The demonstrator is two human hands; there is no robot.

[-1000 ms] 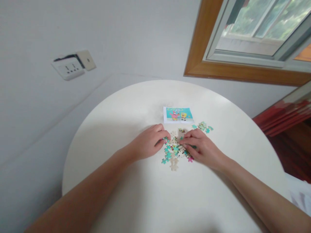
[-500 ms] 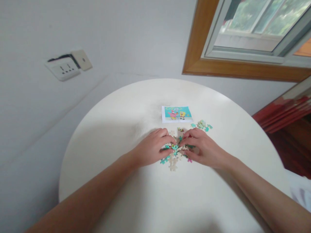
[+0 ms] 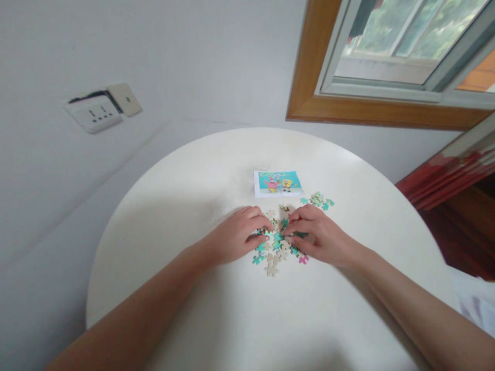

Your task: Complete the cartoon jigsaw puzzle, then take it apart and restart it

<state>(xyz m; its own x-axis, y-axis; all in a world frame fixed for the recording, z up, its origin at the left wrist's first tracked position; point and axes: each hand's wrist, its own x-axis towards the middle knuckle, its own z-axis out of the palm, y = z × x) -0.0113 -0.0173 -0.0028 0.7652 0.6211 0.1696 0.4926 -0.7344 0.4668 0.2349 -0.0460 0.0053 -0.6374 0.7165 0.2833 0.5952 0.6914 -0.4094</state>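
Note:
A loose heap of jigsaw puzzle pieces (image 3: 272, 263), some teal, some beige, lies on the round white table (image 3: 247, 314). My left hand (image 3: 240, 234) rests at the heap's left side, thumb and forefinger apart over teal pieces, with nothing clearly held. From the right, my right hand (image 3: 315, 232) reaches into the heap. Its thumb and fingertips are pinched together on what looks like a puzzle piece, mostly hidden by the fingers. A pink piece (image 3: 303, 259) lies just below that hand.
Behind the heap lies a picture card (image 3: 278, 184) with a pink and a yellow cartoon figure. A smaller pile of pieces (image 3: 317, 199) sits to its right. Beyond the table are a wall with a socket (image 3: 95, 112), a wood-framed window (image 3: 309, 103) and a red curtain (image 3: 433, 180).
My left hand has drawn slightly left, its thumb and forefinger now farther from my right fingertips. More pieces show between the hands. The whole view has shifted a little.

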